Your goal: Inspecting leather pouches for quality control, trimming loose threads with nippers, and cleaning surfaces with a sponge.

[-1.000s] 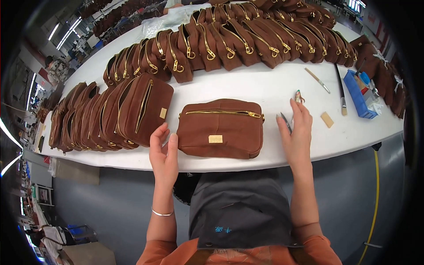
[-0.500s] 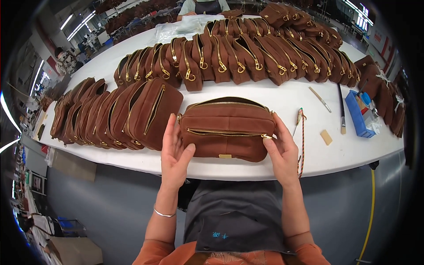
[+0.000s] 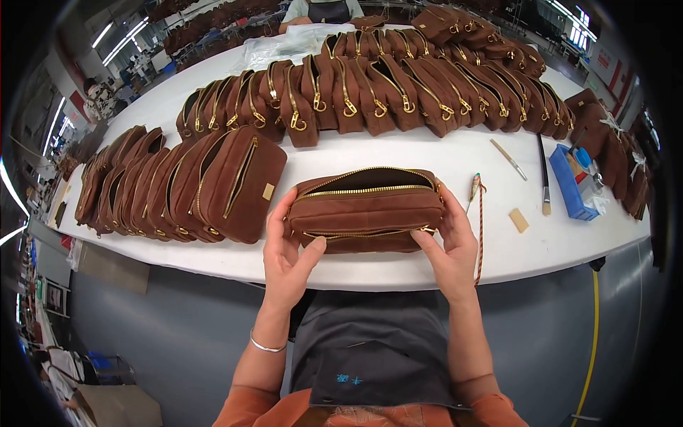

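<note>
Between my two hands I hold a brown zippered pouch bag [image 3: 366, 213] over the near edge of the white table. Its gold top zipper is parted, so the dark inside shows, and a second gold zipper runs across the side facing me. My left hand [image 3: 286, 260] grips the left end, thumb on the front by the lower zipper. At the right end, my right hand [image 3: 453, 249] holds the bag with its thumb beside the front zipper's pull. Fingers of both hands are partly hidden behind the ends.
Left stands a row of brown bags [image 3: 242, 185]; longer rows [image 3: 341, 92] fill the back. On the right of the table [image 3: 398, 153] lie an awl [image 3: 474, 186] with a braided cord, a tan block [image 3: 519, 220], two brushes [image 3: 546, 192] and a blue tray [image 3: 569, 183] of tools. A person [image 3: 324, 11] is across.
The bag has tilted so its top turns more toward me, and the top opening shows wider. Its front face and small tag have turned downward. Both thumbs have shifted slightly on it.
</note>
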